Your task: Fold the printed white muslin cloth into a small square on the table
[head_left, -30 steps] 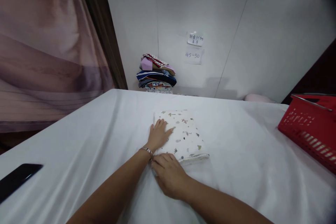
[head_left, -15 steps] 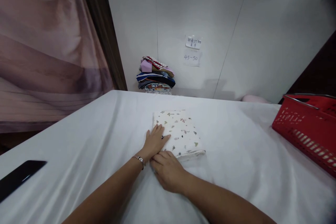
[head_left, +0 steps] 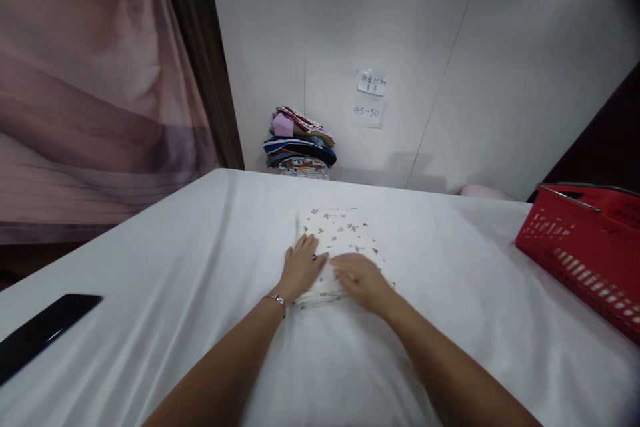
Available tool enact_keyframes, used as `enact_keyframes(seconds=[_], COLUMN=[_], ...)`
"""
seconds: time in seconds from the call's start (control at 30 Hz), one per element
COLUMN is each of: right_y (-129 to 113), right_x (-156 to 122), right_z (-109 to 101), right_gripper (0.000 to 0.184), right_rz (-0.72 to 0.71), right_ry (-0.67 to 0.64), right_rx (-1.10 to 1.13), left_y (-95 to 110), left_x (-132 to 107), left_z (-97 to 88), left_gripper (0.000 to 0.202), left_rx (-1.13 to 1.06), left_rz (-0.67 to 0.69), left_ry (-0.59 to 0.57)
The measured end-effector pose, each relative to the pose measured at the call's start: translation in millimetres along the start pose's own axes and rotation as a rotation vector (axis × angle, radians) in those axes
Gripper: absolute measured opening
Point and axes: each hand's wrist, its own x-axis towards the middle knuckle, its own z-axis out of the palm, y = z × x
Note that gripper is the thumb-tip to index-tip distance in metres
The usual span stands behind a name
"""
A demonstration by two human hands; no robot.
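A folded white cloth [head_left: 340, 232] with small printed figures lies in the middle of the white-covered table [head_left: 175, 260]. My left hand [head_left: 301, 268] lies flat on its near left part, fingers stretched out, a bracelet on the wrist. My right hand [head_left: 361, 282] rests palm down on the cloth's near right part, fingers extended and close to the left hand's fingertips. Neither hand grips anything.
A red plastic basket [head_left: 580, 250] with a metal handle stands at the table's right edge. A black phone [head_left: 43, 328] lies at the near left. A pile of folded clothes [head_left: 299, 145] sits against the wall, beside paper notes [head_left: 371, 97]. A pink curtain [head_left: 85, 93] hangs at left.
My right hand has moved from the cloth's near edge up onto its top, to the right. The left hand has stayed flat on the cloth.
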Motion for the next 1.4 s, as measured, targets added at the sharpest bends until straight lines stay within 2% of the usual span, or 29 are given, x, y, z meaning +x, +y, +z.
enact_keyframes(seconds=[0.07,0.17,0.27,0.33,0.4,0.47,0.57,0.7,0.8,0.9,0.97,1.03,1.13,1.2,1.27,1.4], right_y=[25.3,64.6,88.2,91.9,90.2,89.3,98.5,125.9,139.5,132.0,111.6,81.5,34.2,12.5,2.0,0.7], right_x=[2.5,-0.9,-8.3,-10.6,-9.4,-5.9,-0.9,-3.9,-13.1,-22.3,-29.2,-39.3,-61.0,-76.3,-88.2,-97.4], right_z=[-11.6,-18.1,-14.6,-12.1,-14.0,-23.2,-50.9,-88.9,-96.6,-86.7,-74.8,-60.5,-34.4,-15.5,1.2,17.4], right_gripper=[0.032,0.043,0.057,0.067,0.073,0.076,0.079,0.069,0.051,0.04,0.041,0.046,0.05,0.055,0.059,0.056], right_rz=[0.155,0.487,0.753,0.833,0.84,0.818,0.778,0.703,0.696,0.68,0.595,0.453,0.239,0.095,-0.004,-0.097], right_ry=[0.034,0.024,-0.047,-0.047,-0.043,-0.053,-0.039,-0.125,-0.136,-0.091,-0.055,-0.041,-0.14,-0.26,-0.32,-0.278], right_rx=[-0.014,-0.04,0.135,0.242,0.336,0.464,0.58,0.349,0.143,0.012,-0.045,-0.071,-0.07,-0.142,-0.249,-0.415], left_y=[-0.6,0.4,3.4,5.4,7.6,11.6,25.2,54.7,71.6,75.3,72.4,67.8,60.1,53.8,46.6,32.2], left_x=[-0.5,-1.5,-2.5,-2.1,-1.2,-1.5,-8.9,-31.0,-45.2,-51.1,-52.0,-52.1,-50.5,-46.3,-37.6,-4.4], left_z=[1.2,0.6,-3.1,-6.2,-8.9,-10.3,-7.7,5.4,14.6,18.2,18.4,17.9,15.1,10.9,5.1,-5.4], left_gripper=[0.053,0.053,0.054,0.053,0.054,0.055,0.058,0.068,0.074,0.073,0.071,0.067,0.048,0.036,0.031,0.026], left_rx=[-0.024,-0.055,-0.071,-0.076,-0.077,-0.076,-0.056,-0.011,0.013,0.024,0.019,0.011,-0.006,-0.028,-0.046,-0.05], left_rz=[-0.008,-0.012,-0.019,-0.028,-0.039,-0.046,-0.019,0.146,0.247,0.273,0.292,0.315,0.358,0.403,0.447,0.444], left_ry=[0.002,-0.008,-0.026,-0.043,-0.055,-0.081,-0.155,-0.177,-0.13,-0.095,-0.075,-0.039,0.009,0.018,0.019,0.025])
